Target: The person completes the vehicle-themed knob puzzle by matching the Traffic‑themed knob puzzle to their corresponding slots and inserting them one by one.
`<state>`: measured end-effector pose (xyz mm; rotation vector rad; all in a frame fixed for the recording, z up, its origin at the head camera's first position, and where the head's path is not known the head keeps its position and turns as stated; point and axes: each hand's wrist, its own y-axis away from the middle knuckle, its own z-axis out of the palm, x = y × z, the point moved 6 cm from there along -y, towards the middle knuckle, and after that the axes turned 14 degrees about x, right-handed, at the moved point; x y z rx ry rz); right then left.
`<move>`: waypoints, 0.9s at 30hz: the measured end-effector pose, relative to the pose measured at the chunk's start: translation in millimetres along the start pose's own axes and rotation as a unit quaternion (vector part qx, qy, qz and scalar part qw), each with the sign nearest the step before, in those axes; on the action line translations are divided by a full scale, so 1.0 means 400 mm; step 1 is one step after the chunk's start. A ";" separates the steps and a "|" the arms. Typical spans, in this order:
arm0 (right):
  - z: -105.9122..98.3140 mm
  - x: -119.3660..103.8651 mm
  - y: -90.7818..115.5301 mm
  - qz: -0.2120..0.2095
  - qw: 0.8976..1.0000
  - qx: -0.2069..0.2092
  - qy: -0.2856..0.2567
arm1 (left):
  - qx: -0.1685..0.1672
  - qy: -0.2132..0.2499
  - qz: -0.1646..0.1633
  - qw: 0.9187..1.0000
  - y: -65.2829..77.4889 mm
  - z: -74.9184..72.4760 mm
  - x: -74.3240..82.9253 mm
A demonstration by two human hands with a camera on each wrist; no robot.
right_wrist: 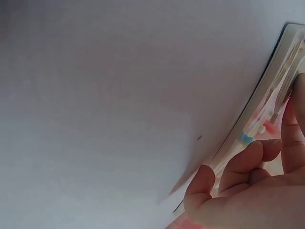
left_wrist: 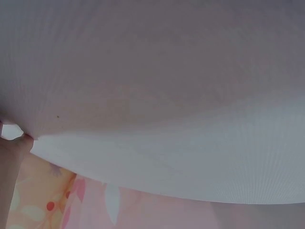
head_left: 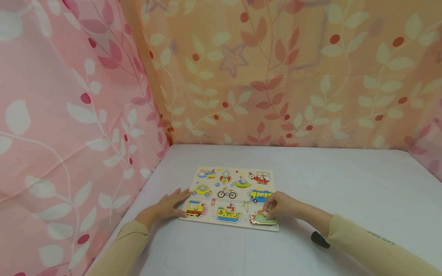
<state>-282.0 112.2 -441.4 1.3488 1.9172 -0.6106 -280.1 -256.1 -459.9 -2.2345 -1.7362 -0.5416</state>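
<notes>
A wooden peg puzzle board (head_left: pixel 210 201) with vehicle pictures lies flat on the white table. My left hand (head_left: pixel 169 204) touches its left edge with spread fingers, beside the car piece (head_left: pixel 201 190) and the train piece (head_left: pixel 195 209). At the near right corner, my right hand (head_left: pixel 280 206) pinches the knob of a green piece (head_left: pixel 263 219), which sits slightly tilted over its place; its picture is partly covered. In the right wrist view the right hand (right_wrist: pixel 257 186) is at the board's edge (right_wrist: pixel 252 105), its outer fingers curled. Only a sliver of the left hand (left_wrist: pixel 12 157) shows in the left wrist view.
Several knobbed pieces stand in the board, among them a boat (head_left: pixel 228 214), a bus (head_left: pixel 260 196) and a helicopter (head_left: pixel 259 178). A small black object (head_left: pixel 320 240) is by the right cuff. Patterned curtains (head_left: pixel 276 76) border the white table (head_left: pixel 345 184) behind and at the sides.
</notes>
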 end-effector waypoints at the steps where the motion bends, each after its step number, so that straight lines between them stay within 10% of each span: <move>1: 0.002 0.000 0.000 -0.001 1.000 -0.001 0.000 | 0.000 0.001 0.001 1.000 0.000 0.000 0.001; 27: 0.005 0.013 -0.008 0.010 0.999 -0.006 0.041 | 0.007 -0.008 -0.003 1.000 -0.011 -0.001 0.006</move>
